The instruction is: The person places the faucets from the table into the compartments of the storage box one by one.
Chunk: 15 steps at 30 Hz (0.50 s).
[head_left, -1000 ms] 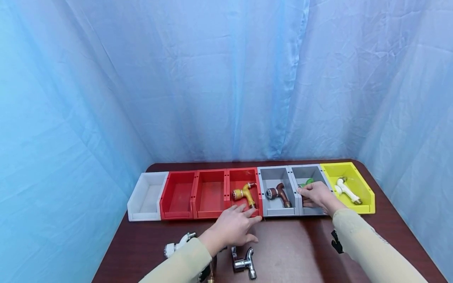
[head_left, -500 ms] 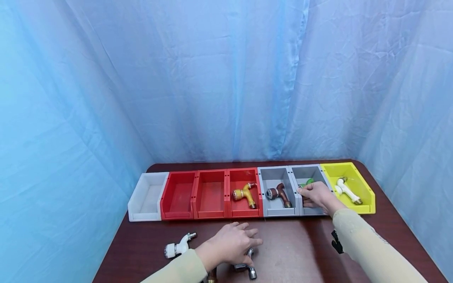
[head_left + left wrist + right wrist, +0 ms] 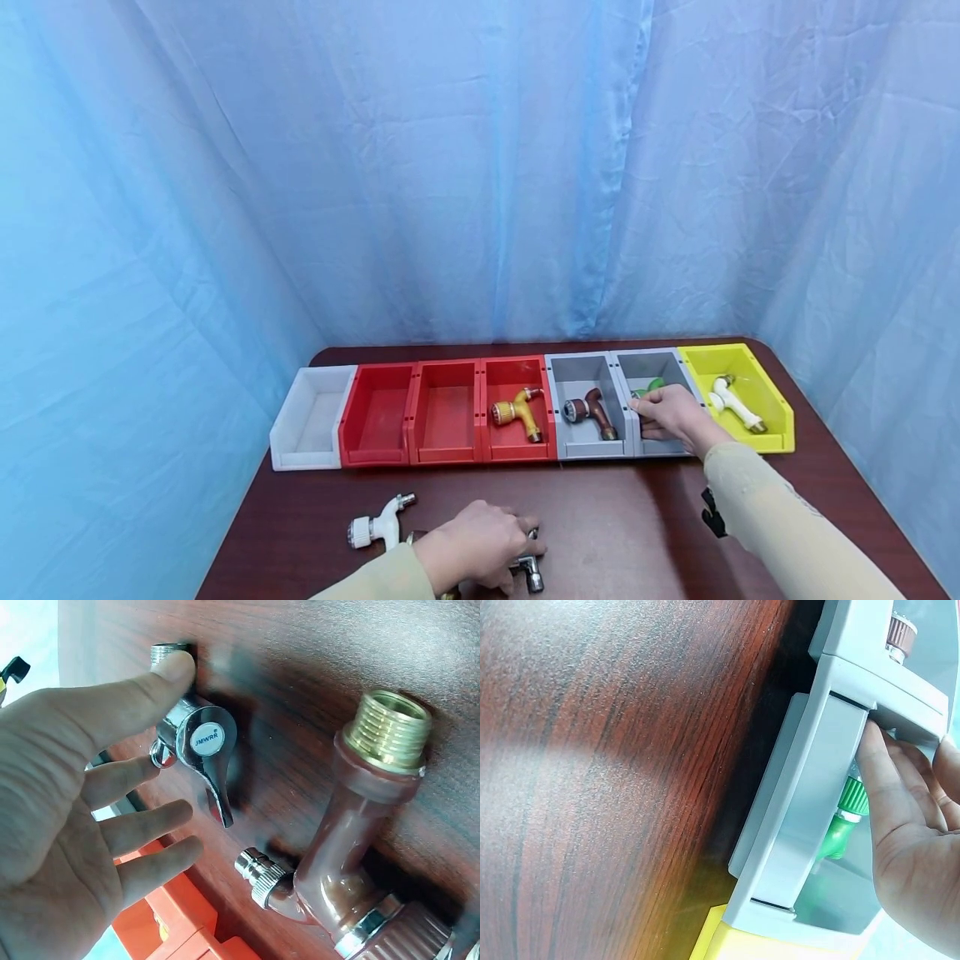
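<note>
In the head view my left hand [image 3: 480,542] reaches down over a chrome tap [image 3: 531,575] on the table. Seen from the left wrist, the thumb lies across the chrome tap [image 3: 202,739] near its threaded end, with the other fingers fairly straight and one fingertip at its outlet. A brown tap [image 3: 345,847] with a brass thread lies beside it. My right hand [image 3: 671,417] rests in the right grey bin [image 3: 810,802], fingers fairly straight along its side wall. A green tap [image 3: 844,817] lies in that bin, partly hidden by the hand, which holds nothing visible.
A row of bins crosses the table's back: white [image 3: 311,458], red, grey and yellow [image 3: 780,417]. A yellow tap [image 3: 517,410], a brown tap [image 3: 592,412] and a white tap [image 3: 735,404] lie in bins. Another white tap [image 3: 382,525] lies left of my left hand.
My left hand has drawn back from the red bins, down towards me, and over the chrome tap, now covering much of it. My right hand stays in the grey bin.
</note>
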{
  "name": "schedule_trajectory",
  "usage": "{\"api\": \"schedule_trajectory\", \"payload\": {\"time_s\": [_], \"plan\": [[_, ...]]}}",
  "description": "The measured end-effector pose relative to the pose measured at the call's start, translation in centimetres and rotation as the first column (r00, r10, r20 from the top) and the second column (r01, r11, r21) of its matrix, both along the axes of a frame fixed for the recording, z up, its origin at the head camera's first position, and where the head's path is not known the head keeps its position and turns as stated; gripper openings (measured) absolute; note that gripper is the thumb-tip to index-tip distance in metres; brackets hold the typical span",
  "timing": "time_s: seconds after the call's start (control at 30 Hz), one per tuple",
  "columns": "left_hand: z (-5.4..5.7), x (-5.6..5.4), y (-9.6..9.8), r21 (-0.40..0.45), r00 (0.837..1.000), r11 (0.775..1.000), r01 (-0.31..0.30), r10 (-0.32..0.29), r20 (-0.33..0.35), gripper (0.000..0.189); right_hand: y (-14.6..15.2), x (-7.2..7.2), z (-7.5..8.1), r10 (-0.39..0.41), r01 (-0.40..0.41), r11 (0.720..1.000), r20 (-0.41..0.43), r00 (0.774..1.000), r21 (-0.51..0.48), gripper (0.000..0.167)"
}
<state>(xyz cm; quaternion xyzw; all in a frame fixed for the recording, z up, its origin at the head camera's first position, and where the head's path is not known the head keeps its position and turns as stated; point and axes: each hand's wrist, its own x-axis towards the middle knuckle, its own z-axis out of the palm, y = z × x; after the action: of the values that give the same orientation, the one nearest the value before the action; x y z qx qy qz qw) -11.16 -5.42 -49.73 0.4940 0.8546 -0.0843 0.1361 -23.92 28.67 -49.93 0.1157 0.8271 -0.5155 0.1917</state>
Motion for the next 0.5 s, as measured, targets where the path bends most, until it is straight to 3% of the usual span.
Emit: {"api": "schedule_trajectory", "payload": {"time_s": [0.2,0.5], "plan": [[-0.17,0.06,-0.51,0.018,0.998,0.999,0.051,-0.05,-0.036,0.056,-0.08,-0.02,0.0,-0.004,0.004,1.0,0.002,1.0,-0.002,0.037],[-0.26,-0.14,-0.85,0.046,0.998,0.997,0.06,-0.062,0.027,0.053,-0.07,-0.05,0.04,-0.001,0.001,1.0,0.007,1.0,0.003,0.038]]}}
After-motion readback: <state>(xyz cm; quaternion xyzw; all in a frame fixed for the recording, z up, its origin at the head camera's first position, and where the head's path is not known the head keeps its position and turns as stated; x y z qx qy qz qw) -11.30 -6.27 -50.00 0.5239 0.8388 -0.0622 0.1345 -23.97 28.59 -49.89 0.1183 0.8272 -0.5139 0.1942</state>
